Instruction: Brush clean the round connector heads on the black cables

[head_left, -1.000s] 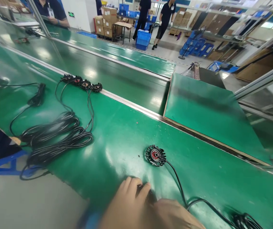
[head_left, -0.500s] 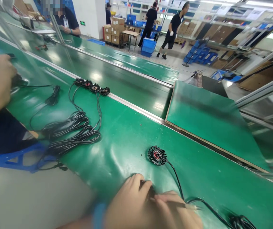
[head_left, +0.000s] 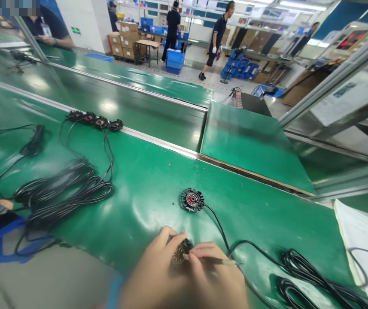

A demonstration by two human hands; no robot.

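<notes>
My left hand (head_left: 156,270), a blue band at its wrist, grips a small round black part (head_left: 179,254) with a gold-toned centre. Its fingers hide much of the part's rim. My right hand (head_left: 217,274) pinches a thin pen-like tool (head_left: 216,260), whose pale tip meets the face of the part; I cannot tell its exact kind. Just beyond my hands a similar black wheel-shaped part (head_left: 192,200) with a red and silver centre lies on the green work surface (head_left: 145,180). A black cable (head_left: 217,221) runs from it to the right.
Several more wheel-shaped parts (head_left: 100,122) line the metal rail at left, their cables (head_left: 71,189) bundled below. Coiled black cable (head_left: 312,272) lies at right, beside a white sheet (head_left: 367,253). A raised green board (head_left: 251,146) stands beyond the rail. People are in the background.
The view has swung right, so the table things sit further left. The co-worker's arm at the left edge has left the picture. More of the round part shows between my fingers.
</notes>
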